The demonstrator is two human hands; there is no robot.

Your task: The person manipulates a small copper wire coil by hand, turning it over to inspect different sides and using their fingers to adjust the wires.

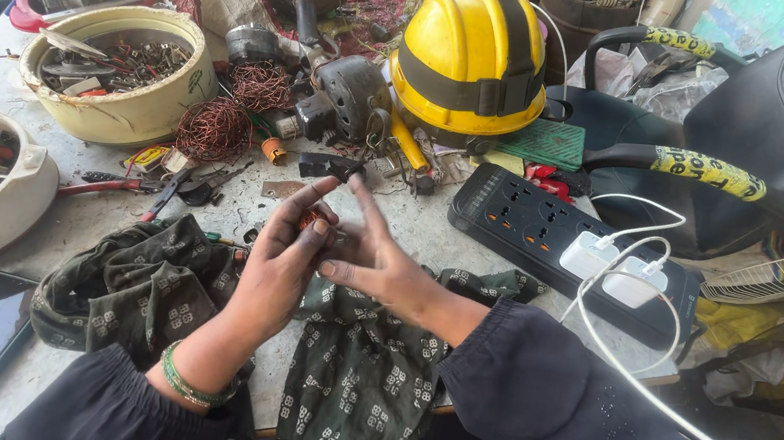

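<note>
I see both hands meeting at the centre of the frame. My left hand (278,260) has its fingers curled round a small reddish part (309,221), pinching it; the right hand (375,260) touches the same part with fingers spread and mostly straight, so I cannot tell whether it grips. What the part is I cannot tell. Under the wrists lies a dark patterned cloth (341,375) on the grey bench (412,218). Just above the hands lie red pliers (119,186) and copper wire coils (214,129). A cream bowl (128,120) of metal scraps stands at upper left, a yellow helmet (472,54) at upper centre, and a black power strip (532,226) with white chargers (613,269) to the right.
</note>
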